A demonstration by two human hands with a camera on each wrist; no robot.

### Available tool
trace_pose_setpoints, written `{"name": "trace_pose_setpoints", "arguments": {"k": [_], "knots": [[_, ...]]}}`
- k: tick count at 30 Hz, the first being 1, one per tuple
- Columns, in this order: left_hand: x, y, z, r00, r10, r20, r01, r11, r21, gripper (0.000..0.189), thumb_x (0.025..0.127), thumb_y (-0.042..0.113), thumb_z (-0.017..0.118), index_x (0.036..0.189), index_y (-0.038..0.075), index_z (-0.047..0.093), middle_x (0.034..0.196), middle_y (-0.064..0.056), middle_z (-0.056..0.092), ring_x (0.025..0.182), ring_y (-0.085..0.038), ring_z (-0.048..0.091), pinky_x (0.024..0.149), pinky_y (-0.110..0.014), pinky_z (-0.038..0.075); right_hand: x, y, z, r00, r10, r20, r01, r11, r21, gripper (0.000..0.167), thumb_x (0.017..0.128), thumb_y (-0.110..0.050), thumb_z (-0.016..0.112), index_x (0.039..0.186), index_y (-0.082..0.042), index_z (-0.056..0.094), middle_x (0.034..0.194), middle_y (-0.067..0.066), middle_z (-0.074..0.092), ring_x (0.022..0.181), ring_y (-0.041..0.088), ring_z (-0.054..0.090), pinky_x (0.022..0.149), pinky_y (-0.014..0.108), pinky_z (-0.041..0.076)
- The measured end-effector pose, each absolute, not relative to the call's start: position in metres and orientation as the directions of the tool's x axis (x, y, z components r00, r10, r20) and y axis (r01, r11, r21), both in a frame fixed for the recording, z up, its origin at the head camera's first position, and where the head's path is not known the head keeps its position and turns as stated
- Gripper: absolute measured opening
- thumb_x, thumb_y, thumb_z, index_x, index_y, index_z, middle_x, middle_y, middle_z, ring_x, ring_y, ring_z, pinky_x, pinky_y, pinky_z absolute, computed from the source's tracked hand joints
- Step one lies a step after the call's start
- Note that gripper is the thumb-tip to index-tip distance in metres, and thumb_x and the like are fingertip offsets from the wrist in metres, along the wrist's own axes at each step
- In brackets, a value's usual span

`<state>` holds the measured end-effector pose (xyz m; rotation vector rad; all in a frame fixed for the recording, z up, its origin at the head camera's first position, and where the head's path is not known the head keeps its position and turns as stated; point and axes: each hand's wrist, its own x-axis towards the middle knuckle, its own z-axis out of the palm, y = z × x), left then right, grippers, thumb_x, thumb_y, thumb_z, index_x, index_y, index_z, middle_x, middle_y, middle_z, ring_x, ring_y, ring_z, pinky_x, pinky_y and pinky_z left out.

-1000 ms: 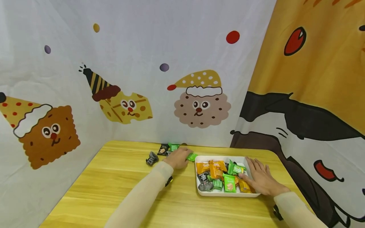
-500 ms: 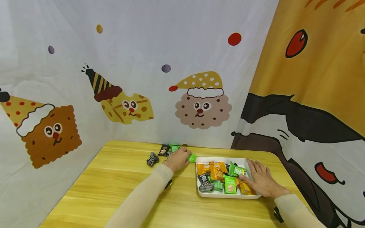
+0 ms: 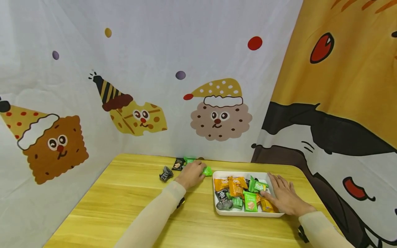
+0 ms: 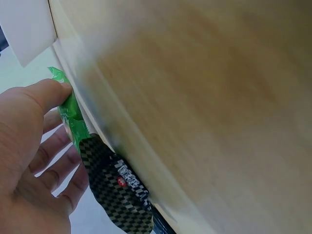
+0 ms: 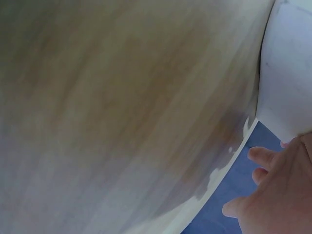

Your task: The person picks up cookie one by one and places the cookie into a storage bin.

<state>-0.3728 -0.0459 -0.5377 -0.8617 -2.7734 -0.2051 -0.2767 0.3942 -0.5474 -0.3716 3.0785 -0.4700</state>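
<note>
At the back of the table my left hand (image 3: 190, 174) reaches among a few wrapped snacks. Its thumb and fingers pinch a green-wrapped snack (image 4: 73, 112), whose bright end shows past the fingertips in the head view. Right below that, in the left wrist view, lies a black checkered snack packet (image 4: 117, 185). My right hand (image 3: 286, 198) rests along the right rim of a white tray (image 3: 248, 213), fingers straight and thumb over the inside. Orange packets (image 3: 235, 187), green packets (image 3: 250, 201) and black packets (image 3: 224, 199) lie jumbled in the tray.
A twisted black packet (image 3: 166, 174) and a flat black packet (image 3: 178, 164) lie left of my left hand, with another green packet (image 3: 189, 160) behind it. A printed cloth (image 3: 149, 51) hangs along the table's back edge. The wooden table (image 3: 118, 206) extends in front.
My left hand has drawn slightly to the left, its fingers staying at the green-wrapped snack. The right hand keeps its place on the tray's rim.
</note>
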Motion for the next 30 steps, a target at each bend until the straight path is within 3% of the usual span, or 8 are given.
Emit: {"name": "trace_pose_setpoints", "arguments": {"k": [19,30], "knots": [[-0.364,-0.055,-0.517,-0.829,0.488,0.273,0.550,0.801,0.236,0.048,0.113,0.028,0.081,0.154,0.005,0.074,0.151,-0.016,0.078,0.130,-0.030,0.080,0.111,-0.042,0.069,-0.276,0.393,-0.545,-0.970,-0.240,0.035,-0.240,0.925,-0.295,0.101,0.118,-0.064,0.057,0.185,-0.001,0.015,0.181,0.047,0.029,0.166,0.075,0.022,0.123,0.101,0.012],[-0.358,-0.054,-0.505,-0.800,0.485,0.353,0.575,0.787,0.221,0.046,0.110,0.026,0.085,0.150,0.006,0.077,0.145,-0.011,0.082,0.123,-0.025,0.082,0.104,-0.037,0.071,-0.276,0.394,-0.548,-0.970,-0.239,0.044,-0.242,0.927,-0.285,0.102,0.118,-0.065,0.057,0.185,-0.001,0.015,0.181,0.046,0.029,0.166,0.074,0.023,0.123,0.101,0.013]]}}
